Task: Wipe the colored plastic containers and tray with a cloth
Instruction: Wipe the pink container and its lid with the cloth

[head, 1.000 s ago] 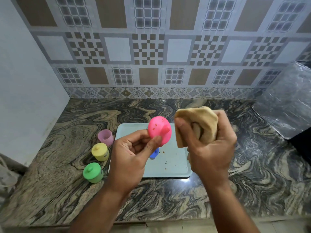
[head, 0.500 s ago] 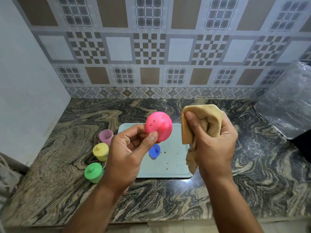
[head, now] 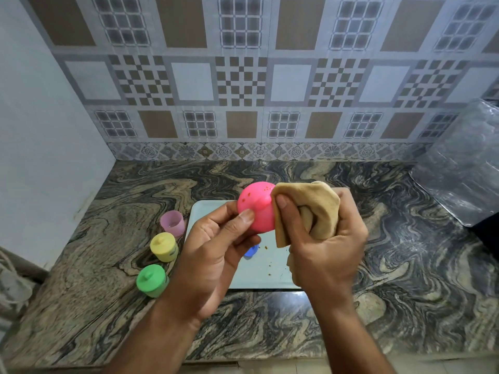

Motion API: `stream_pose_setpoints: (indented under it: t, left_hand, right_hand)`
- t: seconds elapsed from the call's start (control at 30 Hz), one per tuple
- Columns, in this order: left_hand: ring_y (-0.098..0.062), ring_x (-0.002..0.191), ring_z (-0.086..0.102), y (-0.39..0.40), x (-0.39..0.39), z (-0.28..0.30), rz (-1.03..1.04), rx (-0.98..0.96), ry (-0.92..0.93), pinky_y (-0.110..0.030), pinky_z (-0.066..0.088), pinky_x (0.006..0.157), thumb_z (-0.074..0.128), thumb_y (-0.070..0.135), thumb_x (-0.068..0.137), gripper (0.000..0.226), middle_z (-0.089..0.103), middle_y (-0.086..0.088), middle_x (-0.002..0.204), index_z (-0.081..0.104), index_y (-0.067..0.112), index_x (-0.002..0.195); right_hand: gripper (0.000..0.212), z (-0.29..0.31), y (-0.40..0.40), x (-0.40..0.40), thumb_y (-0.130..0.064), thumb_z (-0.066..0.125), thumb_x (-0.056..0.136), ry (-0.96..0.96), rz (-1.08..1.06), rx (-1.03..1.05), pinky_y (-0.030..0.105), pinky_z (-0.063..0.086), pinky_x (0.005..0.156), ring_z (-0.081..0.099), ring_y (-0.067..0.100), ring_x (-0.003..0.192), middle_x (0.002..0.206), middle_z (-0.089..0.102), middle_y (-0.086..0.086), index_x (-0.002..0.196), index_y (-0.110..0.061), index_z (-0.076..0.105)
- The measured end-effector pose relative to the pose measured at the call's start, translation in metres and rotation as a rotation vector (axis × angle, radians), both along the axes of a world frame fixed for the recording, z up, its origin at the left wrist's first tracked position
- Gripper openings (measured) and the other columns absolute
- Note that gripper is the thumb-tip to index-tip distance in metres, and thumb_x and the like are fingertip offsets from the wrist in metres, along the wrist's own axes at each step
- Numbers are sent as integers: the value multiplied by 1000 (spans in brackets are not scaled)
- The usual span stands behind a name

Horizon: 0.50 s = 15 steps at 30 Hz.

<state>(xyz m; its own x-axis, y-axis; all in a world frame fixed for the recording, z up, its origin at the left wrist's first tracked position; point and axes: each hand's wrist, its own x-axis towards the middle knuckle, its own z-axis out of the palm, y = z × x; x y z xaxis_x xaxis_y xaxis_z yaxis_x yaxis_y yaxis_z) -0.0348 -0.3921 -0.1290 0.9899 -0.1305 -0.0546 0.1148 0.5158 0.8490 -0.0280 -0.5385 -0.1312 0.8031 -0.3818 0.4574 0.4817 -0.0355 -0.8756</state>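
My left hand (head: pixel 216 255) holds a pink container (head: pixel 255 205) up above the pale blue tray (head: pixel 205 211), with small brown specks on its top. My right hand (head: pixel 326 247) grips a bunched tan cloth (head: pixel 313 209) whose edge touches the pink container's right side. A blue piece (head: pixel 251 251) lies on the tray, mostly hidden by my left hand. Brown crumbs dot the tray. Left of the tray stand a lilac cup (head: pixel 172 223), a yellow lidded container (head: pixel 164 246) and a green lidded container (head: pixel 151 279).
The marbled stone counter (head: pixel 405 279) runs to a tiled back wall and a plain wall on the left. Crinkled clear plastic sheeting (head: pixel 464 168) covers something at the right edge. The counter's front edge lies near the bottom of the view.
My right hand brought the cloth leftwards until it met the pink container. My left hand kept holding the container and tilted it slightly.
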Motion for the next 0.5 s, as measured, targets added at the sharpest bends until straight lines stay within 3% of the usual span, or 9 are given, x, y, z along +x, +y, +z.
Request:
stream_pose_setpoints:
  t: [0.13, 0.27, 0.4, 0.5]
  left_hand:
    - [-7, 71, 62, 1, -2, 1, 21, -9, 23, -19, 53, 64, 65, 18, 86, 20, 73, -1, 87, 84, 22, 91]
    - [-8, 73, 58, 7, 3, 2, 55, 38, 10, -18, 52, 63, 64, 19, 89, 20, 69, -1, 87, 83, 22, 93]
    - [-11, 81, 56, 6, 6, 6, 33, 23, 12, -20, 52, 67, 65, 22, 92, 21, 65, -7, 96, 81, 17, 104]
    - [-11, 87, 62, -1, 3, 10, 41, -24, 16, -23, 53, 74, 68, 24, 96, 18, 76, -2, 98, 85, 18, 96]
  right_hand:
    - [22, 0, -14, 16, -11, 85, 88, 25, -71, 91, 24, 49, 65, 59, 8, 71, 80, 63, -3, 92, 1, 67]
    - [25, 4, -26, 15, -10, 84, 87, 30, 104, 54, 19, 49, 74, 62, 10, 80, 86, 65, 12, 98, 8, 70]
    - [24, 1, -14, 5, -9, 82, 80, 36, 170, 58, 16, 51, 70, 63, 1, 76, 81, 68, -9, 95, 6, 72]
    - [21, -3, -5, 1, -1, 82, 82, 32, 83, 90, 17, 51, 68, 63, 3, 73, 80, 68, -9, 95, 10, 70]
